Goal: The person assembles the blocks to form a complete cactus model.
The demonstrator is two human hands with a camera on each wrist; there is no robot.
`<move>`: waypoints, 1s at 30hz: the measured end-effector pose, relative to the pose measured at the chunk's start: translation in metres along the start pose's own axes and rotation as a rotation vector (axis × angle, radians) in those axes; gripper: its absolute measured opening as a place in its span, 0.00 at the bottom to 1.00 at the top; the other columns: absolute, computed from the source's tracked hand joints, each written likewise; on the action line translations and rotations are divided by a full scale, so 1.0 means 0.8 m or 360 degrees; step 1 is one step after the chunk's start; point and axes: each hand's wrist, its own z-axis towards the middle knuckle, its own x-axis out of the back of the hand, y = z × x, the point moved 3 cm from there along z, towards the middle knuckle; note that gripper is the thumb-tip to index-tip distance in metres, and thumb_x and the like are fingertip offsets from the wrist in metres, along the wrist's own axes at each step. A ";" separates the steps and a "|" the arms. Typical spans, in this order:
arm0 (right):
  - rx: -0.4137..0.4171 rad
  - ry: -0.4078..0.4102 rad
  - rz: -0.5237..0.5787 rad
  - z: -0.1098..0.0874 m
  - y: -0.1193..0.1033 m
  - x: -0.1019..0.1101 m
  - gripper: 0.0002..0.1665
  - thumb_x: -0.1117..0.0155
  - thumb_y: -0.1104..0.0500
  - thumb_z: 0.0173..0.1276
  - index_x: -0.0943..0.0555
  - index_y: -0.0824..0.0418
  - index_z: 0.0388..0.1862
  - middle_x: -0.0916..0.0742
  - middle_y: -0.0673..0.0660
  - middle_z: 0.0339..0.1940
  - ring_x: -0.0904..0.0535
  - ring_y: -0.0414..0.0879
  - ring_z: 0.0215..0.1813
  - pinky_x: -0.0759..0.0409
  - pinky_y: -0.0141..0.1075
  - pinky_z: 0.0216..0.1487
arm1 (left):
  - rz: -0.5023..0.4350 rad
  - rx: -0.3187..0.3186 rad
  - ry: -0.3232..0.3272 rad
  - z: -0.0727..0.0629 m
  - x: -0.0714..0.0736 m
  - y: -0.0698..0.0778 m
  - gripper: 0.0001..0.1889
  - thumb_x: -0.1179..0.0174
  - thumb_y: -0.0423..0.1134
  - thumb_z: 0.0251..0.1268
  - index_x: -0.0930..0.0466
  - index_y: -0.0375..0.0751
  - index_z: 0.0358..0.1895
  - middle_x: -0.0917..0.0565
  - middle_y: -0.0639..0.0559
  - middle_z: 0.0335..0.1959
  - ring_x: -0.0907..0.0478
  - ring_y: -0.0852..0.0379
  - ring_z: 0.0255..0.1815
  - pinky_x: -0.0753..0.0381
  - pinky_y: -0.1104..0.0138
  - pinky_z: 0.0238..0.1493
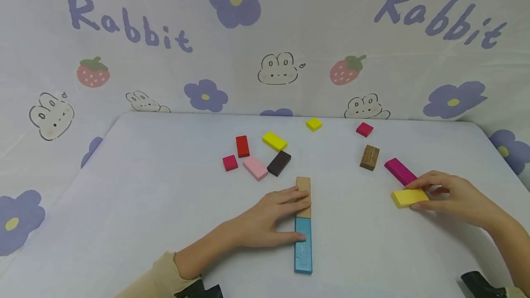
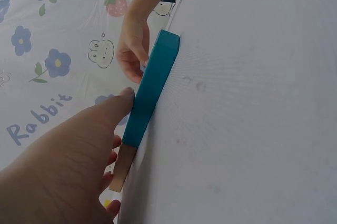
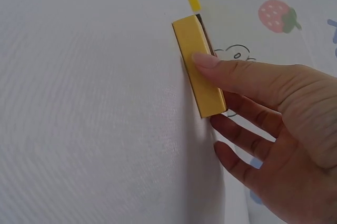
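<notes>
My left hand [image 1: 269,219] rests over two blocks laid end to end, its fingertips on the tan wooden block [image 1: 303,183] and its thumb on the blue block [image 1: 303,256]. In the left wrist view the blue block [image 2: 154,90] meets the tan one [image 2: 122,169] in a straight line. On the right, my right hand [image 1: 457,197] pinches a yellow block [image 1: 403,198] between thumb and fingers. The right wrist view shows the thumb lying across the face of this yellow block [image 3: 192,84]. A magenta block [image 1: 399,170] lies just beyond those fingers.
Back left of centre lie a red block [image 1: 242,146], a small crimson block [image 1: 230,163], a pink block [image 1: 255,168], a yellow block [image 1: 275,141] and a black block [image 1: 279,163]. Farther right are a small yellow block [image 1: 314,124], a brown wooden block [image 1: 370,157] and a small red block [image 1: 365,129].
</notes>
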 end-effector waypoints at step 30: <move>0.0189 0.0209 0.0062 0.002 -0.049 -0.013 0.22 0.16 0.61 0.59 0.12 0.60 0.52 0.11 0.54 0.47 0.25 0.23 0.46 0.19 0.21 0.45 | 0.0056 -0.0030 0.0006 0.001 -0.001 0.001 0.36 0.32 0.50 0.72 0.30 0.43 0.79 0.35 0.51 0.84 0.45 0.49 0.86 0.43 0.50 0.84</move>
